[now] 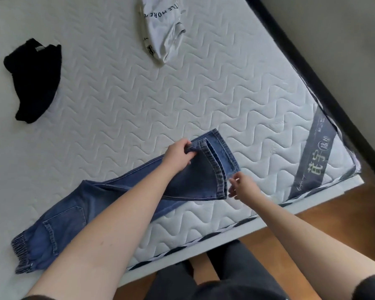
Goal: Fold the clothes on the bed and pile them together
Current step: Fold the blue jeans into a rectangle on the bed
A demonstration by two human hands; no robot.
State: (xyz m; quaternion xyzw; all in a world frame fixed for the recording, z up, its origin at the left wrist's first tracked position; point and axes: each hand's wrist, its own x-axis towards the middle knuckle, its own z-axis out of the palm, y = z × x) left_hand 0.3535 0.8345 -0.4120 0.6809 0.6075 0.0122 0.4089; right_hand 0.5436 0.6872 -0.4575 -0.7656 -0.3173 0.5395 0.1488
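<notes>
A pair of blue jeans point(78, 215) lies stretched across the lower centre of the frame on the white quilted mattress point(126, 100), its elastic waistband at the lower left and its leg hems at centre right, close to the mattress's near edge. The left hand point(179, 153) grips the far corner of the upper leg's hem, fingers curled over the denim edge with the cloth bunched under them. The right hand point(241, 188) hovers just beside the near corner of the same hem, fingers loosely spread and, as far as can be seen, not closed on the fabric. A crumpled black garment point(34, 80) lies at the upper left, well apart from the jeans, and a white printed garment point(162, 31) lies at the top centre.
</notes>
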